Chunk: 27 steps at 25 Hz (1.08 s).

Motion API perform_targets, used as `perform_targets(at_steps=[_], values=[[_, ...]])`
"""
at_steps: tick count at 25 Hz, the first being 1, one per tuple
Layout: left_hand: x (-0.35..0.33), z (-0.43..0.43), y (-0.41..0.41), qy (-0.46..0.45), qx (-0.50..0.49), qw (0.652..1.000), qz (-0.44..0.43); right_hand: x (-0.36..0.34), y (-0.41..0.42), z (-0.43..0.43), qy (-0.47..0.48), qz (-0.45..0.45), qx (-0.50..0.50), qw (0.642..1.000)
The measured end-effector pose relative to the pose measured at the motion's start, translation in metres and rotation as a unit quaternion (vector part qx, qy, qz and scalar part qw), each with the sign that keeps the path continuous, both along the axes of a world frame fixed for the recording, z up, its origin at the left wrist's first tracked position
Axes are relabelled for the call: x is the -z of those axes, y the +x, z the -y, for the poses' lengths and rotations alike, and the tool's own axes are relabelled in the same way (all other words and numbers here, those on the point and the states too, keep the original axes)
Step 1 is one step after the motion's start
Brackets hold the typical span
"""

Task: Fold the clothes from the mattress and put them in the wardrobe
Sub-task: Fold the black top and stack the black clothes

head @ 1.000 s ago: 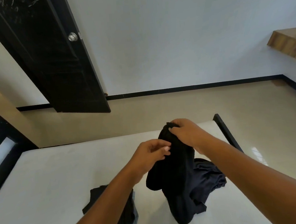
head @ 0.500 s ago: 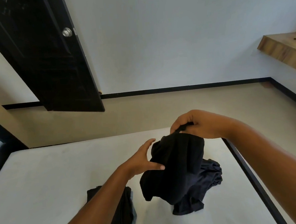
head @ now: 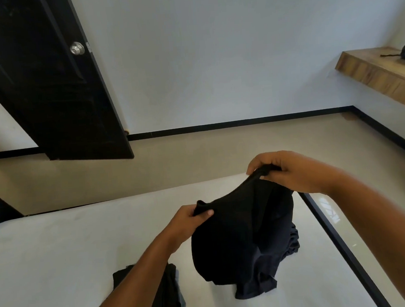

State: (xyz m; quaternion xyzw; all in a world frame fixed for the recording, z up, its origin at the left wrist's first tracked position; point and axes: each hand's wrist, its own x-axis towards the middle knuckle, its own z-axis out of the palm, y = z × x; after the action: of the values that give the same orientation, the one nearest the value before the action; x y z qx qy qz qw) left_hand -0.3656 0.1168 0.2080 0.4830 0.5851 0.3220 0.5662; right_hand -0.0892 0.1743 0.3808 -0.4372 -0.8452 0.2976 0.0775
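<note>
A black garment [head: 236, 237] hangs above the white mattress [head: 60, 254], stretched between both hands. My left hand [head: 189, 222] pinches its upper edge at the left. My right hand [head: 284, 171] grips the same edge higher up at the right. The garment's lower part drapes onto a crumpled dark garment [head: 291, 243] lying on the mattress behind it. Folded dark clothes [head: 168, 297] lie near the front of the mattress, partly hidden by my left forearm. No wardrobe shows in view.
A black door [head: 48, 92] with a round knob stands open at the back left. The black bed frame edge [head: 342, 253] runs along the mattress's right side, with glossy floor beyond. A wooden shelf [head: 378, 71] holding a dark object juts from the right wall.
My left hand went from touching the cloth with spread fingers to pinching its edge. My hands moved apart, and the garment's top edge now stretches between them.
</note>
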Motion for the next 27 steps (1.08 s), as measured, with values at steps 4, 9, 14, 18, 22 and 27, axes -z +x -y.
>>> perform_targets(at_steps=[4,9,14,18,22,27], values=[[-0.025,-0.008,-0.024,0.056,-0.102,0.993,0.016,0.025,0.018,-0.012,0.065,0.071,0.099,0.990],[-0.068,-0.024,-0.026,0.117,-0.097,0.981,-0.124,0.036,0.003,-0.010,0.130,0.138,0.189,0.964],[-0.099,-0.029,-0.001,0.122,-0.066,0.974,-0.177,0.034,-0.044,-0.005,0.039,0.058,0.191,0.979],[-0.120,-0.033,0.030,0.088,0.005,0.978,-0.187,0.031,-0.082,-0.001,-0.008,-0.030,0.171,0.985],[-0.134,-0.036,0.040,0.028,-0.004,0.992,-0.123,0.026,-0.094,-0.003,-0.011,-0.080,0.151,0.985],[-0.147,-0.031,0.034,-0.005,0.004,0.998,-0.069,0.030,-0.095,0.001,-0.040,-0.117,0.052,0.991]])
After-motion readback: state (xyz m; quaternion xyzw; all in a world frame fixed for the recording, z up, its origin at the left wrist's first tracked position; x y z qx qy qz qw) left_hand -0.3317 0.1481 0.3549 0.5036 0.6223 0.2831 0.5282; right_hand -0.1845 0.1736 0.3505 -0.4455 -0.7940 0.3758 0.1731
